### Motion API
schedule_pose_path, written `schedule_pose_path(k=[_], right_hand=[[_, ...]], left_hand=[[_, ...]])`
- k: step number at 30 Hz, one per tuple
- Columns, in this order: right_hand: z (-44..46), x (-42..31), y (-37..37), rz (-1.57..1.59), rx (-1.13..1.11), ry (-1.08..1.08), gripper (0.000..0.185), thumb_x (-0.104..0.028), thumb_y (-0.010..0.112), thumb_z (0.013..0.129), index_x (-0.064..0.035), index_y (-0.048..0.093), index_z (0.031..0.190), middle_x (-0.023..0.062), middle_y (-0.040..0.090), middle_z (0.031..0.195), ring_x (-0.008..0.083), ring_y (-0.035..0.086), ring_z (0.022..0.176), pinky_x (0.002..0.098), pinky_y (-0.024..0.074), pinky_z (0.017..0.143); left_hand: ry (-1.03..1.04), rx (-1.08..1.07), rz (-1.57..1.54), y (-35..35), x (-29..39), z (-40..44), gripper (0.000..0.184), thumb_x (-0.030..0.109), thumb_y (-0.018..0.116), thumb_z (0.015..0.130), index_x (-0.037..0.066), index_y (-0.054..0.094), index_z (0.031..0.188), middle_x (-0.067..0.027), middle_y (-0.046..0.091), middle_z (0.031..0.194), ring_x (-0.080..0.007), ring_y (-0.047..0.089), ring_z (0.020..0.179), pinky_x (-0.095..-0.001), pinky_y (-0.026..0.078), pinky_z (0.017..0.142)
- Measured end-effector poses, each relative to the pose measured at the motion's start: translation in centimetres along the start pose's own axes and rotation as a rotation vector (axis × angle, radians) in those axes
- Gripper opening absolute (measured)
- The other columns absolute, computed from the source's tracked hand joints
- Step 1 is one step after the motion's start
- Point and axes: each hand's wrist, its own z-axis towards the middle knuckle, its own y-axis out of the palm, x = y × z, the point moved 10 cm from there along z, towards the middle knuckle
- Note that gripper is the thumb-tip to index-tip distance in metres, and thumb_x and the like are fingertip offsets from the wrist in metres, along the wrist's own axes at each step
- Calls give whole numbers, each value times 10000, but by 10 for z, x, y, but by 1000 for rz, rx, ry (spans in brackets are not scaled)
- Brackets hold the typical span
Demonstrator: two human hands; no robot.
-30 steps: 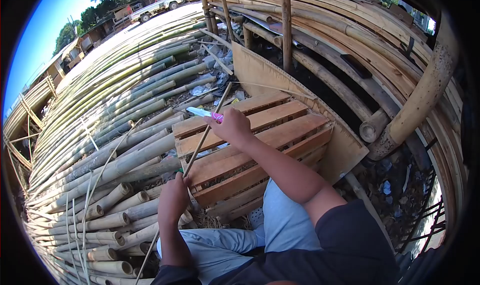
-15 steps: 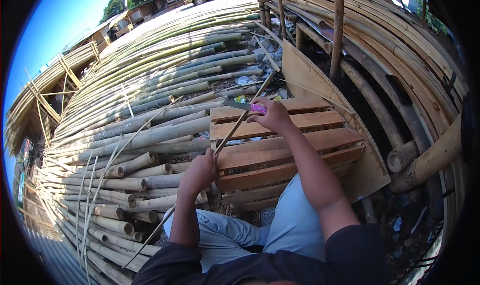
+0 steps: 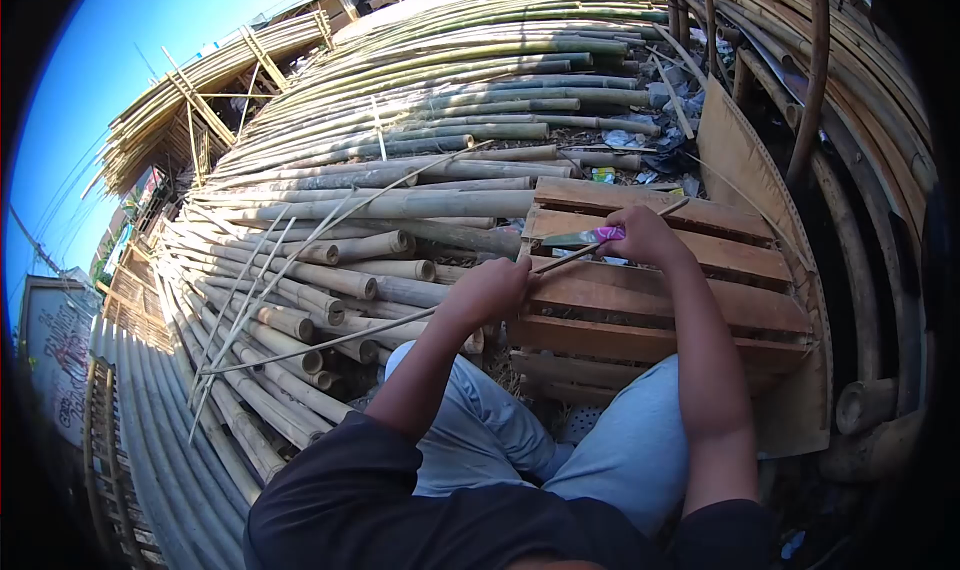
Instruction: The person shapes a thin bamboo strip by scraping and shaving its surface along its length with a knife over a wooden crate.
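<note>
My left hand (image 3: 497,292) is closed around a long thin bamboo strip (image 3: 330,346), which runs from the lower left up to the right past my other hand. My right hand (image 3: 645,238) grips a knife (image 3: 572,238) by its pink and white patterned handle, the blade pointing left. Blade and strip lie close together just above a wooden slatted bench (image 3: 660,297); whether they touch I cannot tell. The strip's far end shows beyond my right hand.
Many bamboo poles (image 3: 440,202) lie stacked ahead and to the left, with loose thin strips (image 3: 262,288) across them. A brown board (image 3: 750,160) stands along the bench's right side. Upright posts (image 3: 815,80) and more poles are at right. Corrugated sheeting (image 3: 150,410) lies at lower left.
The view has swung left, so the scene sits farther right. The strip has tilted from steep to flatter, and the knife has come lower, nearer my left hand.
</note>
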Motion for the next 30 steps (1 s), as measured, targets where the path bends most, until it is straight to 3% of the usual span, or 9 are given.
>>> schedule_pose_path(k=[6,16,22,24,27,30], right_hand=[[5,10,10,38,-54,66,439,-345,911,707,-63,781,1017,183,754,959,353,722,919,429,557,855],[5,15,15,185,-61,99,325,-214,881,751,-20,769,987,212,743,904,318,724,836,394,539,787],[11,34,7,192,88,14,280,-184,865,765,-13,765,962,201,736,879,308,714,813,402,530,760],[6,42,-1,87,155,48,309,-204,880,758,-11,761,969,185,731,887,308,706,824,412,520,753],[2,45,-9,116,130,122,336,-211,889,751,-7,754,981,182,724,898,319,701,838,426,514,759],[1,45,-9,75,120,139,323,-203,878,770,0,743,982,190,729,918,335,705,859,428,526,789]], left_hand=[[-104,-119,7,4,0,10,334,313,518,1040,-11,584,1083,-286,698,920,-477,678,942,-573,523,834],[-131,-139,-26,0,-1,5,339,312,521,1029,-6,584,1127,-283,703,933,-472,675,945,-564,522,834],[-158,-142,-188,-21,-8,-8,381,364,578,1007,-6,666,1020,-242,717,930,-444,679,938,-526,522,846],[-89,12,-264,-35,-7,-15,356,347,641,975,-5,694,966,-233,715,905,-429,684,908,-508,524,831],[-60,188,-268,-35,-13,-24,288,304,696,935,26,702,1008,-217,709,883,-420,680,890,-505,523,805],[-18,158,-233,-31,-7,-30,251,277,711,916,55,709,1034,-190,689,873,-416,669,867,-506,516,774]])
